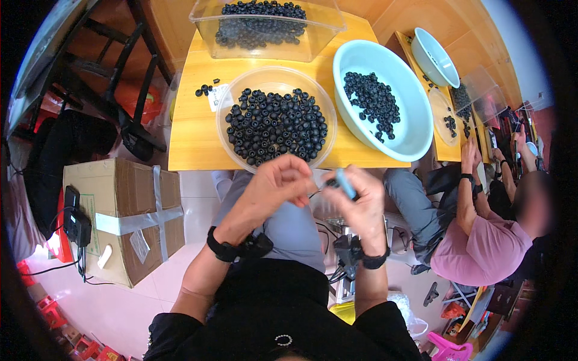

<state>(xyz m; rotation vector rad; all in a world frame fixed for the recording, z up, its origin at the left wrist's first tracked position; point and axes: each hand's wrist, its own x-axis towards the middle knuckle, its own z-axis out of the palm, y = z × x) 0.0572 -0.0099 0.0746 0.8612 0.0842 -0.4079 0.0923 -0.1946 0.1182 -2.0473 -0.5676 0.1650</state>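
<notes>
Above my lap, near the table's front edge, both hands face each other. In my right hand [361, 201], blurred by motion, is a small light-blue stick-shaped object [345, 184] with a dark part beside it. My left hand [274, 189] has its fingers curled in toward the thumb; whatever lies between the fingertips is too small to make out. Just beyond the hands stands a round clear bowl [329, 129] full of black beads [277, 127] with holes. To its right, a light-blue basin [415, 135] holds smaller black pieces [373, 102].
A clear bin [265, 51] with more black pieces stands at the back of the yellow table [198, 150]. Several loose pieces [205, 90] lie by a white label. A taped carton [123, 219] is at left. On the right a person in pink [481, 246] works at another table.
</notes>
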